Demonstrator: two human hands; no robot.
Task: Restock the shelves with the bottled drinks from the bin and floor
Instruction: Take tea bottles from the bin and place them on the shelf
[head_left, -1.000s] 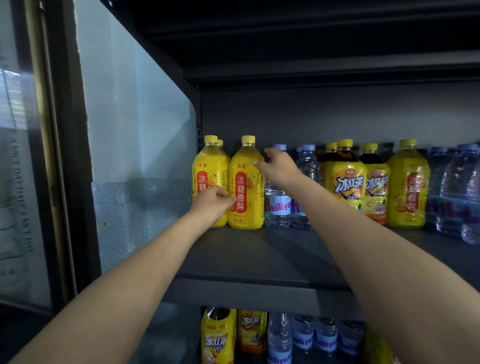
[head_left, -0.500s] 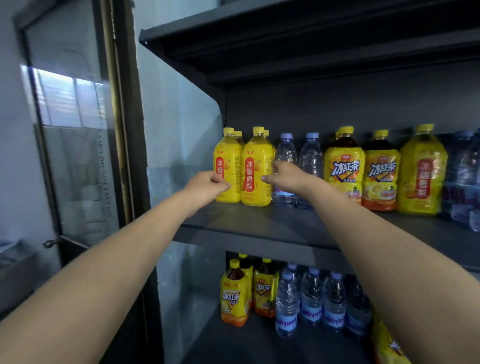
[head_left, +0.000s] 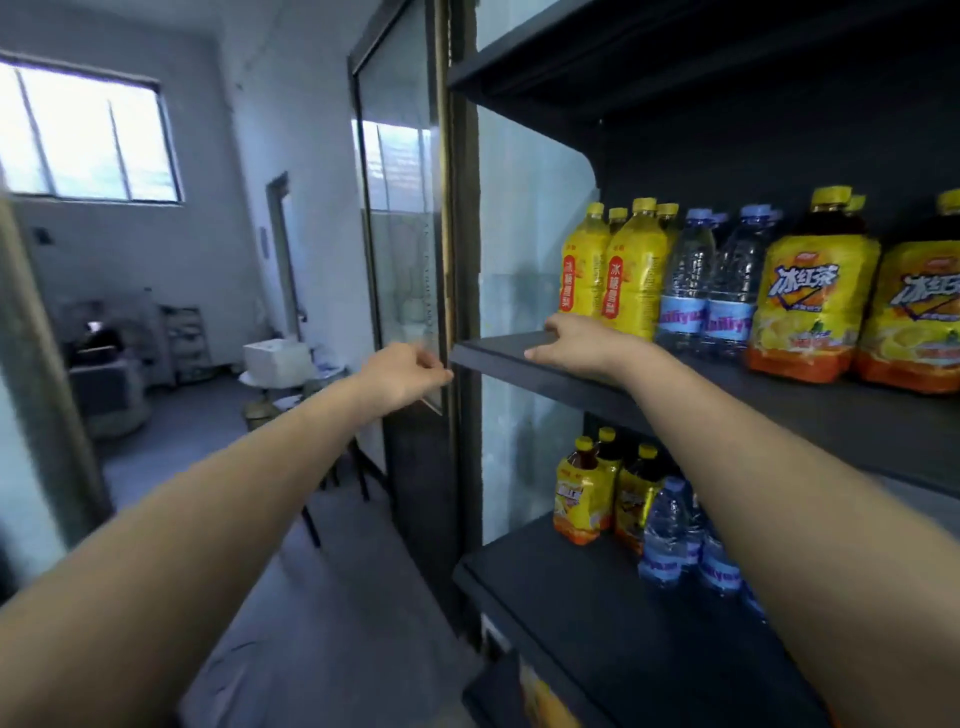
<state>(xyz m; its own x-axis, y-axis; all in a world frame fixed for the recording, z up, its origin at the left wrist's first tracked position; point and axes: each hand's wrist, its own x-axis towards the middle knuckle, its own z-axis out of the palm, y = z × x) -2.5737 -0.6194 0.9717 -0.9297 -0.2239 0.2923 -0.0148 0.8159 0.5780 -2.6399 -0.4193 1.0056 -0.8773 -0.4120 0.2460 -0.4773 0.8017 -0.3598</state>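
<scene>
On the dark upper shelf (head_left: 498, 349) stand yellow pear-drink bottles (head_left: 631, 275), clear water bottles (head_left: 688, 291) and iced-tea bottles (head_left: 810, 296) in rows. My right hand (head_left: 576, 343) hovers over the shelf's front left corner, fingers relaxed, holding nothing, just in front of the yellow bottles. My left hand (head_left: 402, 374) hangs in the air left of the shelf edge, fingers loosely curled, empty. The lower shelf (head_left: 545, 587) carries iced-tea bottles (head_left: 579, 493) and water bottles (head_left: 665, 535).
A dark door frame with a glass panel (head_left: 400, 218) stands directly left of the shelving. Beyond it lies a room with a window (head_left: 83, 130), a small table bearing a white box (head_left: 275, 358) and grey floor (head_left: 322, 597). No bin is visible.
Both hands have drawn back from the yellow bottles toward the shelf's front left edge. My view has swung left, bringing the door and room into sight.
</scene>
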